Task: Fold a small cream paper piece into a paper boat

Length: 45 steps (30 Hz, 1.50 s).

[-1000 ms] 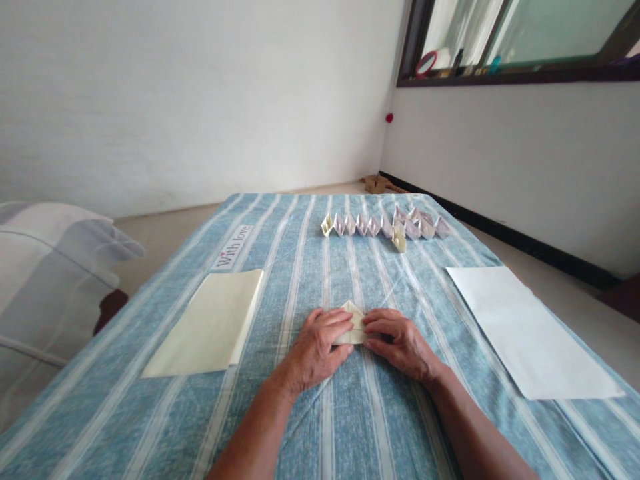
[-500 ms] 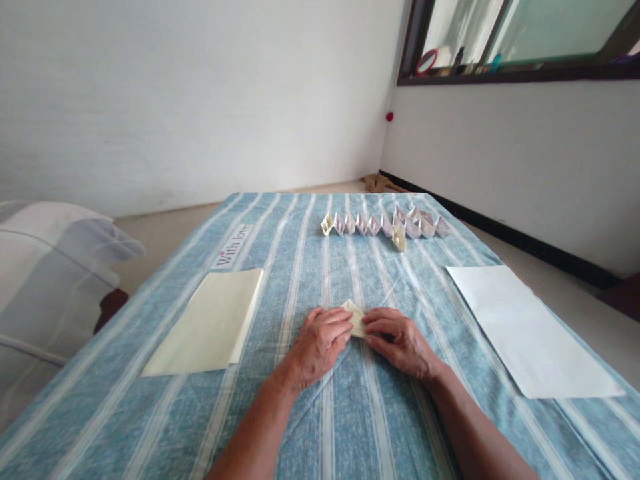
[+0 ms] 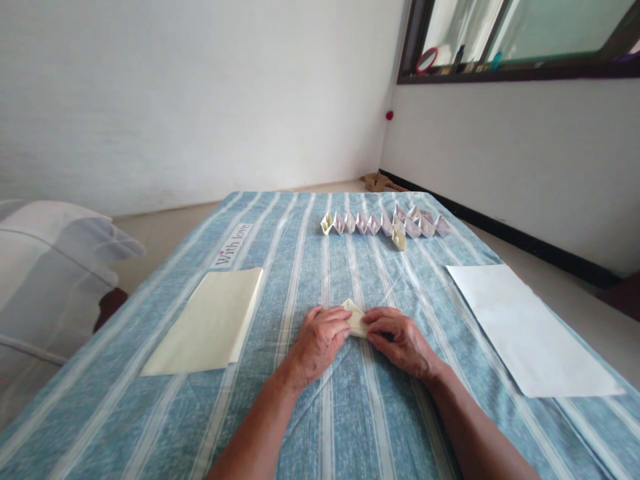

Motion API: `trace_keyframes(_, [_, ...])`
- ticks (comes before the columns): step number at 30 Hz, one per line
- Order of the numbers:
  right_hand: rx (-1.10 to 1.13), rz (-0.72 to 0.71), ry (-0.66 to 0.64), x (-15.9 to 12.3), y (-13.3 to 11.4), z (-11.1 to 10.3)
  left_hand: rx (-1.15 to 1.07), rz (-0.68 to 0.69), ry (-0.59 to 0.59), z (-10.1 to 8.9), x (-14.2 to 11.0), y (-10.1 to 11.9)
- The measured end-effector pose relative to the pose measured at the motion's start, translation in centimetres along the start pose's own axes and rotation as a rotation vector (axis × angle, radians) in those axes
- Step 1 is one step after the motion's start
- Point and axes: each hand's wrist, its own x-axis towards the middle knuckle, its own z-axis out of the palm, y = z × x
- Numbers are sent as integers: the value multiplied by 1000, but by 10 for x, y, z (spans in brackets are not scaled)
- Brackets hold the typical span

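A small folded piece of pale yellow paper (image 3: 357, 321) lies on the striped cloth between my hands, its pointed tip facing away from me. My left hand (image 3: 323, 340) grips its left side, fingers bent over the top. On its right side, my right hand (image 3: 397, 339) pinches the edge between thumb and fingers. Both hands partly cover the paper, so its outer corners are hidden. Farther back stand several folded paper boats, mostly pale purple (image 3: 362, 224), with a yellow boat (image 3: 327, 224) at the left end and another yellow boat (image 3: 399, 238) in front of the row.
Yellow paper sheets (image 3: 205, 323) lie to the left, and white paper (image 3: 530, 330) lies to the right. A blue and white striped cloth (image 3: 280, 427) covers the table. Draped fabric (image 3: 55, 287) is beside the table at left. A window (image 3: 520, 40) is at upper right.
Both hands stay in nearly the same place on the folded paper. The right thumb has shifted slightly along the near edge.
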Motion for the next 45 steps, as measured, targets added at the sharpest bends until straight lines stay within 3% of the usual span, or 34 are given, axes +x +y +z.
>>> trace_keyframes(28, [21, 71, -8, 0, -3, 0, -84, -131, -34, -8, 5, 6])
trace_keyframes(45, [-6, 22, 40, 3, -5, 5, -78, -65, 28, -6, 10, -2])
